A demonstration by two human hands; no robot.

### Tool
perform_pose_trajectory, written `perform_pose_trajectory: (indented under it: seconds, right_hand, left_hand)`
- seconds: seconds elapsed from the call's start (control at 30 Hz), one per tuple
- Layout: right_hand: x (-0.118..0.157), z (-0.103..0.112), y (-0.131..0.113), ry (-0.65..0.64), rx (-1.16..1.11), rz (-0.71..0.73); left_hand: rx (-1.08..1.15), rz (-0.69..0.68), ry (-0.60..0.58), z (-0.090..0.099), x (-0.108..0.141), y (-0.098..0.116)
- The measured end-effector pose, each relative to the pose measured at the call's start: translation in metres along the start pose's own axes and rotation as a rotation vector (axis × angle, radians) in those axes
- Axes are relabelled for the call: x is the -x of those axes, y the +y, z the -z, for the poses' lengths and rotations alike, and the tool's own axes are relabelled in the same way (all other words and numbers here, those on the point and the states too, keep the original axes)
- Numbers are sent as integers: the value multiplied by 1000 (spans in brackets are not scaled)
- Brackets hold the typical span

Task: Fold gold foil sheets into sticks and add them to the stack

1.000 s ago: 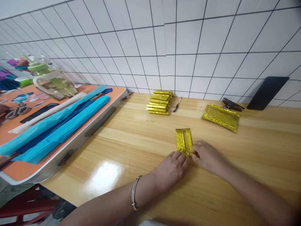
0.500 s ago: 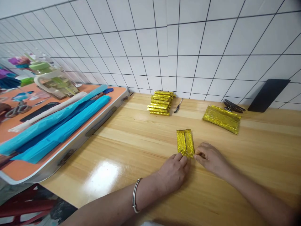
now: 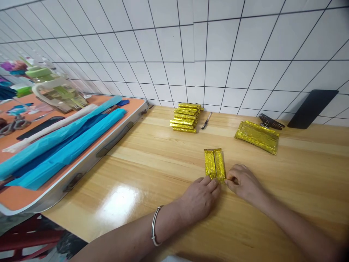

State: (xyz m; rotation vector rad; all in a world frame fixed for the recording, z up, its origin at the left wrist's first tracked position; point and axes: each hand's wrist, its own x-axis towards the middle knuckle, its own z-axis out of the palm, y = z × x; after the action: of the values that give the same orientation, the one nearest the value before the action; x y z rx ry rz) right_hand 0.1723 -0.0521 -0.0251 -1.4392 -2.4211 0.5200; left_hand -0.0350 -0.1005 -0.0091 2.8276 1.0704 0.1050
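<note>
Foil [image 3: 209, 162]: likely light, slick, easily creased; take edges.
Left hand [image 3: 203, 194]: curled over near edge, grip hidden.
Right hand [image 3: 240, 182]: pinching corner.

Over there, a crinkle-patterned gold foil rectangle [image 3: 210, 163] gleams; beneath it, a honey-streaked wooden tabletop [image 3: 152, 156]; behind, a black-gridded white wall [image 3: 220, 43].

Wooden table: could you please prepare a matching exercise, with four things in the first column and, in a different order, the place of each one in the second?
Things
1. pen
2. dark claw clip
3. left hand
4. right hand

Places
A. at the near right corner of the small gold piece
B. just right of the gold stack
C. over the near edge of the small gold piece
D. beyond the far edge of the larger gold piece

Pairs: 1-B, 2-D, 3-C, 4-A
</note>
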Motion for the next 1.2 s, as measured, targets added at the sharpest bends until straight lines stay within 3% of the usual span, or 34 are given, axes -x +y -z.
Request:
perform_pose_trajectory:
  seconds: [0.33, 0.47, 0.57, 0.67, 0.8, 1.0, 1.2]
  right_hand:
    - [12, -4, -5, 127, 94, -24]
    - [34, -12, -23, 186, 245, 130]
    - [51, -23, -32, 139, 372, 246]
    - [60, -31, -31, 73, 438, 267]
    - [62, -33, -25, 21, 447, 255]
    - [59, -27, -18, -40, 441, 297]
    - [38, -3, 0, -50, 419, 320]
  left_hand:
    - [-13, -25, 1, 0, -1, 0]
    - [-4, -8, 18, 2, -3, 0]
    - [14, -8, 35, 1, -4, 0]
    - [55, -30, 49, -3, 0, -4]
    - [174, -134, 125, -8, 12, -23]
    - [321, -240, 98, -5, 21, -50]
    - [431, -227, 133, -3, 19, -26]
